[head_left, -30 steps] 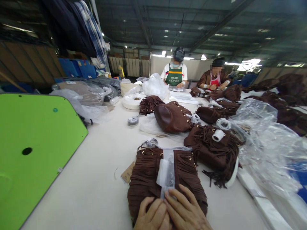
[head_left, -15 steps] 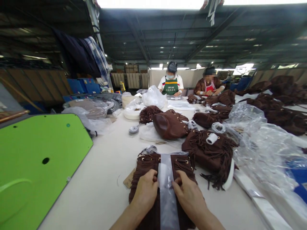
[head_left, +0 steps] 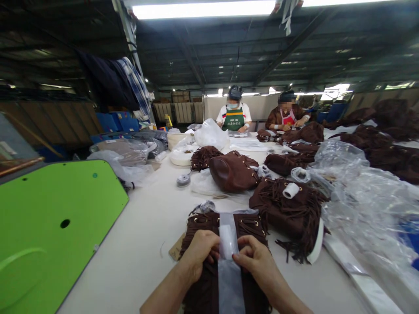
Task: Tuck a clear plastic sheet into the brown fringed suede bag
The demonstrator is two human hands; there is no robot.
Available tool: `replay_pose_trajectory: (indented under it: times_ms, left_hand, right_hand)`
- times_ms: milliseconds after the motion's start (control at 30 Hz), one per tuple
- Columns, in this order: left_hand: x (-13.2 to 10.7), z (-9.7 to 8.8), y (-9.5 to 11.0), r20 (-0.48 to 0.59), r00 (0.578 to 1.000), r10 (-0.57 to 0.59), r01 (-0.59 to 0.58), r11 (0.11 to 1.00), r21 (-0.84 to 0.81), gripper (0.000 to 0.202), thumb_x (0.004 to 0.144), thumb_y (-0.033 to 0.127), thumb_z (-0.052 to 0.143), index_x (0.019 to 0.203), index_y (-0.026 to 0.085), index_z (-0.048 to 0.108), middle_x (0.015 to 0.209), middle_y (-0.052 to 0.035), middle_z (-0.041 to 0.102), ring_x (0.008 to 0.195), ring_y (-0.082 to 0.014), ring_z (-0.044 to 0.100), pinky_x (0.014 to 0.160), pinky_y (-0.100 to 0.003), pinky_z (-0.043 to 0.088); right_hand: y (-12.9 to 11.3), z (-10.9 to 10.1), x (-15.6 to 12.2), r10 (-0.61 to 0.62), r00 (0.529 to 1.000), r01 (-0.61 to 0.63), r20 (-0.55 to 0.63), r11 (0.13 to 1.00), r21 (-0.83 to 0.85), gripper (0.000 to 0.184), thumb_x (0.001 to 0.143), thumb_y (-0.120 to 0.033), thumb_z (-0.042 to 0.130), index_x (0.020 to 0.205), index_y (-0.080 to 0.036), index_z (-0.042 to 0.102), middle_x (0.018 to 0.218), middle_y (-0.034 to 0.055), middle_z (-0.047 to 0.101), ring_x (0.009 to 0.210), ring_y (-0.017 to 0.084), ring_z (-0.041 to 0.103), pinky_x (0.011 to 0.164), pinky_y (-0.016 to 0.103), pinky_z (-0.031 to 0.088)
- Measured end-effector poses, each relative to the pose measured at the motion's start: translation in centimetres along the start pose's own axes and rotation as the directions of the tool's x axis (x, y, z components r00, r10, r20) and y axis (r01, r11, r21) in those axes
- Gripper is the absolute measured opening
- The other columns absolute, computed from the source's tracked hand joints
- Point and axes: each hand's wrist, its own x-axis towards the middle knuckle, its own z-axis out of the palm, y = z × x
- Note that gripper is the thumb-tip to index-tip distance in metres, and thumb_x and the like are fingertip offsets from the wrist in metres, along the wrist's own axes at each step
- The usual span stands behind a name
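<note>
A dark brown fringed bag [head_left: 199, 285] with gold eyelets lies on the table in front of me. Down its middle runs a translucent plastic strip [head_left: 230, 279] with a white piece under or in its upper half. My left hand [head_left: 203, 248] is closed at the strip's left edge, fingers curled in and their tips partly hidden. From the other side, my right hand [head_left: 257, 257] pinches the strip's right edge between thumb and fingers. A tan cardboard tag [head_left: 176, 247] pokes out at the bag's left, and plastic-wrapped hardware [head_left: 206, 206] sits at its top left.
A green panel [head_left: 59, 209] stands at left. More brown bags [head_left: 284, 205], a grey tape roll [head_left: 183, 180] and a white roll [head_left: 181, 158] lie beyond. Clear plastic bags [head_left: 356, 192] pile up at right. Two co-workers [head_left: 234, 115] work across the table [head_left: 140, 235].
Both hands have shifted slightly along the strip. My right fingers now reach over its right edge, and my left fingers have curled in more. The bag stays in place.
</note>
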Motion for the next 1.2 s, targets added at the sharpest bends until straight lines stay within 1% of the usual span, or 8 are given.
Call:
replay_pose_trajectory:
  times_ms: [100, 267, 400, 533, 667, 900, 1067, 1200]
  left_hand:
    - [0.8, 0.8, -0.4, -0.084, 0.994, 0.065, -0.056, 0.992, 0.111, 0.023, 0.067, 0.036, 0.05, 0.055, 0.017, 0.049, 0.045, 0.0035, 0.046, 0.043, -0.0107, 0.045, 0.041, -0.021, 0.026]
    - [1.2, 0.3, -0.6, -0.145, 0.956, 0.256, -0.189, 0.912, 0.365, 0.028, 0.072, 0.026, 0.053, 0.046, 0.017, 0.049, 0.04, 0.0012, 0.047, 0.042, -0.0136, 0.047, 0.045, -0.024, 0.033]
    - [1.4, -1.3, 0.3, -0.153, 0.831, 0.536, -0.393, 0.757, 0.521, 0.02, 0.081, 0.017, 0.044, 0.078, 0.016, 0.065, 0.084, -0.0076, 0.065, 0.084, -0.0216, 0.058, 0.079, -0.037, 0.043]
    - [3.5, -2.0, 0.7, -0.088, 0.73, 0.678, -0.521, 0.634, 0.572, 0.019, 0.076, 0.009, 0.051, 0.083, 0.02, 0.065, 0.094, -0.0051, 0.063, 0.095, -0.0208, 0.052, 0.091, -0.039, 0.04]
    - [6.3, -2.2, 0.2, -0.102, 0.766, 0.635, -0.486, 0.675, 0.555, 0.017, 0.069, 0.003, 0.057, 0.067, 0.019, 0.063, 0.076, -0.0006, 0.059, 0.082, -0.0175, 0.054, 0.079, -0.032, 0.043]
    - [9.0, -2.5, 0.3, -0.102, 0.896, 0.432, -0.328, 0.8, 0.503, 0.015, 0.06, 0.005, 0.065, 0.057, 0.019, 0.064, 0.07, 0.0017, 0.05, 0.074, -0.0157, 0.054, 0.071, -0.028, 0.042]
    - [8.7, -2.8, 0.1, -0.111, 0.904, 0.413, -0.328, 0.836, 0.44, 0.013, 0.062, 0.007, 0.063, 0.059, 0.019, 0.065, 0.072, 0.0015, 0.052, 0.075, -0.0152, 0.054, 0.071, -0.027, 0.042]
    - [7.9, -5.0, 0.6, -0.127, 0.884, 0.449, -0.372, 0.842, 0.391, 0.011, 0.071, 0.016, 0.055, 0.074, 0.018, 0.066, 0.075, 0.0006, 0.057, 0.067, -0.0131, 0.054, 0.064, -0.024, 0.043]
  right_hand:
    - [0.6, 0.1, 0.1, -0.009, 1.0, 0.009, -0.001, 1.0, -0.013, 0.02, 0.064, -0.018, 0.053, 0.083, -0.018, 0.046, 0.049, -0.0097, 0.046, 0.045, 0.01, 0.044, 0.046, 0.02, 0.03]
    - [0.5, -0.9, -0.1, -0.122, 0.992, 0.116, -0.002, 0.947, -0.299, 0.011, 0.073, -0.021, 0.05, 0.084, -0.019, 0.052, 0.06, -0.0028, 0.057, 0.058, 0.015, 0.056, 0.054, 0.024, 0.04]
    - [-0.9, -2.0, 1.5, -0.473, 0.88, 0.371, -0.051, 0.749, -0.549, 0.02, 0.084, -0.022, 0.04, 0.087, -0.02, 0.059, 0.089, 0.0062, 0.063, 0.085, 0.019, 0.06, 0.076, 0.032, 0.046]
    - [-1.3, -1.6, 4.7, -0.486, 0.874, 0.357, -0.025, 0.675, -0.646, 0.032, 0.078, -0.007, 0.039, 0.1, -0.018, 0.06, 0.1, 0.0087, 0.062, 0.091, 0.02, 0.06, 0.081, 0.033, 0.047]
    - [-0.5, -1.1, 6.6, -0.384, 0.923, 0.28, -0.032, 0.725, -0.629, 0.036, 0.072, -0.005, 0.045, 0.103, -0.016, 0.06, 0.094, 0.0073, 0.063, 0.088, 0.021, 0.061, 0.08, 0.034, 0.048]
    - [1.0, -1.1, 7.0, -0.463, 0.885, 0.408, 0.038, 0.736, -0.541, 0.031, 0.084, -0.014, 0.039, 0.102, -0.022, 0.063, 0.092, 0.0061, 0.061, 0.086, 0.018, 0.061, 0.077, 0.03, 0.05]
    - [1.1, -0.9, 6.6, -0.479, 0.867, 0.437, 0.137, 0.599, -0.671, 0.042, 0.081, -0.007, 0.033, 0.106, -0.025, 0.062, 0.085, 0.0058, 0.055, 0.078, 0.017, 0.059, 0.068, 0.027, 0.051]
    - [1.1, -2.1, 6.3, -0.493, 0.855, 0.465, 0.161, 0.591, -0.659, 0.043, 0.083, -0.007, 0.033, 0.11, -0.027, 0.058, 0.088, 0.0041, 0.055, 0.077, 0.015, 0.06, 0.066, 0.023, 0.052]
